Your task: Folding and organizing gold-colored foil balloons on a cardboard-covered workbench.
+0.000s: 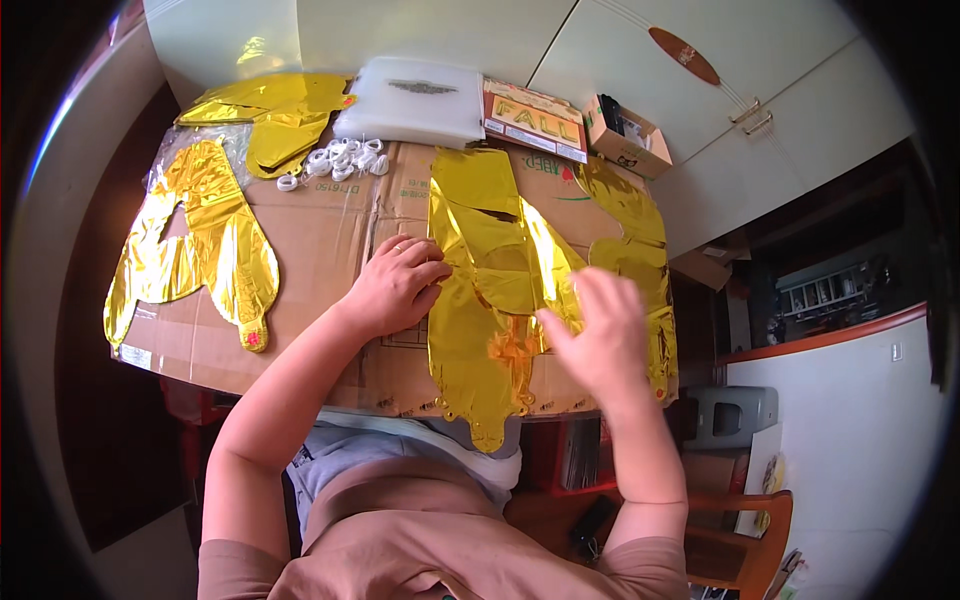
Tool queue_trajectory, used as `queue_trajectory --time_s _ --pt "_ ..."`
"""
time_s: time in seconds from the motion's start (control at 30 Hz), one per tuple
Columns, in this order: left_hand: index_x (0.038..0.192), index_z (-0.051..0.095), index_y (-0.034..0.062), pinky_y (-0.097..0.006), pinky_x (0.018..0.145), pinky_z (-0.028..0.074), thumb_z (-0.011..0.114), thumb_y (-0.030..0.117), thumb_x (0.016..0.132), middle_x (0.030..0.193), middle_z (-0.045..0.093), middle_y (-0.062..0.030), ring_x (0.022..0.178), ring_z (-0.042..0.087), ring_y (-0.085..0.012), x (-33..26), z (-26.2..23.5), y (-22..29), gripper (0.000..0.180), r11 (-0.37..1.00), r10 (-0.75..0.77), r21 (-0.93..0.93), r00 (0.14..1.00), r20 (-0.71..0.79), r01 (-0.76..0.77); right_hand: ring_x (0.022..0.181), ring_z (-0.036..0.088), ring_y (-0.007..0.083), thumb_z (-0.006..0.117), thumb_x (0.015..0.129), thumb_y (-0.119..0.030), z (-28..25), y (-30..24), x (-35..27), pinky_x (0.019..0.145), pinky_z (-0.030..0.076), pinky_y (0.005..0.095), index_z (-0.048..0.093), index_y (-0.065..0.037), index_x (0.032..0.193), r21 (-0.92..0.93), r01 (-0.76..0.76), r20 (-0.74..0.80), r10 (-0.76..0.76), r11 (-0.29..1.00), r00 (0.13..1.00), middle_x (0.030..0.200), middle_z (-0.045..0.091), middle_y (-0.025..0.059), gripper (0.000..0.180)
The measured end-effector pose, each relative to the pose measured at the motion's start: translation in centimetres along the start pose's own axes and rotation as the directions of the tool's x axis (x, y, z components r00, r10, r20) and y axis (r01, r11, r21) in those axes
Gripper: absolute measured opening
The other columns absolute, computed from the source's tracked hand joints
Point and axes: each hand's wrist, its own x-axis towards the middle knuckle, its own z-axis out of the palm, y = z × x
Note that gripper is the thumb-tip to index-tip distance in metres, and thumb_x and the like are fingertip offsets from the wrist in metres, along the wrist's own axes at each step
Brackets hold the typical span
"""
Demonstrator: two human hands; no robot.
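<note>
A flat, uninflated gold foil balloon [465, 345] lies in the middle of the cardboard, its rounded lower end hanging over the near edge. At its left edge my left hand [400, 285] is curled, with fingertips and thumb closed against the foil. My right hand [605, 330] is over the balloon's right side, slightly blurred. Its thumb stands apart from the fingers, and nothing shows between them. A crumpled translucent orange patch [515, 350] shows at the balloon's lower right.
More gold foil balloons lie left [190, 250], at the back [290, 115] and right [630, 265]. White ribbon rolls [345, 160] sit behind, near a frosted plastic bag [410, 100], a flat printed box [535, 120] and an open carton [640, 150]. Cabinet doors [640, 70] stand beyond the cardboard [320, 240].
</note>
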Motion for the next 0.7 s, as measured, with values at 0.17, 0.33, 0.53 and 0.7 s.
queue_trajectory --time_s 0.17,0.33,0.53,0.7 --pt "0.109 0.069 0.0074 -0.047 0.106 0.042 0.069 0.014 0.085 0.113 0.063 -0.0107 0.115 0.06 -0.0308 0.4 0.2 0.3 0.025 1.0 0.022 -0.001 1.0 -0.014 -0.022 0.102 0.061 0.03 0.079 0.077 -0.022 6.3 -2.5 -0.6 0.091 0.048 0.0425 0.059 -0.002 0.126 0.032 0.095 0.044 -0.097 0.995 0.994 0.114 0.065 0.0137 0.057" --pt "0.109 0.069 0.0073 -0.047 0.106 0.042 0.068 0.014 0.085 0.113 0.063 -0.0107 0.114 0.06 -0.0307 0.3 0.2 0.2 0.025 1.0 0.019 -0.003 1.0 -0.013 -0.019 0.102 0.065 0.0313 0.072 0.081 -0.009 9.3 -2.2 -0.7 0.089 0.052 0.0411 0.059 -0.003 0.125 -0.02 -0.036 0.143 0.039 0.999 0.989 0.112 0.068 0.0153 0.046" --pt "0.109 0.068 0.0069 -0.047 0.106 0.042 0.068 0.014 0.085 0.114 0.063 -0.0109 0.114 0.06 -0.0312 0.1 0.3 0.0 0.025 1.0 0.018 -0.008 1.0 -0.023 -0.018 0.09 0.07 0.0342 0.07 0.086 -0.014 9.1 1.2 -0.7 0.078 0.055 0.0451 0.053 -0.005 0.13 0.321 -0.632 0.086 0.643 0.706 0.761 0.101 0.071 0.0173 0.048" --pt "0.11 0.068 0.0067 -0.047 0.106 0.042 0.068 0.013 0.086 0.114 0.062 -0.0111 0.116 0.059 -0.0315 0.1 0.1 0.1 0.025 0.999 0.036 0.0 0.999 -0.009 -0.036 0.105 0.064 0.0391 0.073 0.085 -0.02 7.7 3.4 -2.4 0.091 0.05 0.048 0.051 -0.006 0.134 0.107 -0.642 0.024 0.643 0.759 0.765 0.114 0.067 0.0207 0.056"
